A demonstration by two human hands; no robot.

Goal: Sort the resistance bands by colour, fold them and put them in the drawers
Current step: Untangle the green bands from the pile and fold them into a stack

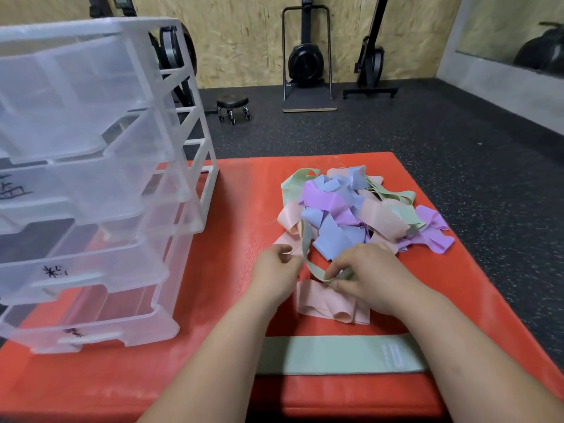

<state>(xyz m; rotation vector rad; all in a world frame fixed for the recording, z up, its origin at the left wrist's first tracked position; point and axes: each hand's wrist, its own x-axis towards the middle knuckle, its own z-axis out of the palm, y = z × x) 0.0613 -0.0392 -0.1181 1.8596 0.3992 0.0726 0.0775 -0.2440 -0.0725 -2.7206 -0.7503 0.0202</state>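
A tangled pile of resistance bands (360, 206) in pink, blue, purple and green lies on the red mat (238, 227). My right hand (366, 273) pinches a thin green band (308, 239) that trails up into the pile. My left hand (274, 270) holds the end of a pink band (288, 239) at the pile's near-left edge. Below my hands lies a loosely folded pink band (329, 303). A wide green band (335, 355) lies flat across the mat's near side. The clear plastic drawer unit (91, 178) stands on the left, its drawers pulled partly out.
The mat's near edge (335, 404) drops off just below my forearms. Beyond the mat is black rubber floor with a small wheeled stool (233, 106), rowing machines (306, 56) and a wooden wall. Bare mat shows between the drawers and the pile.
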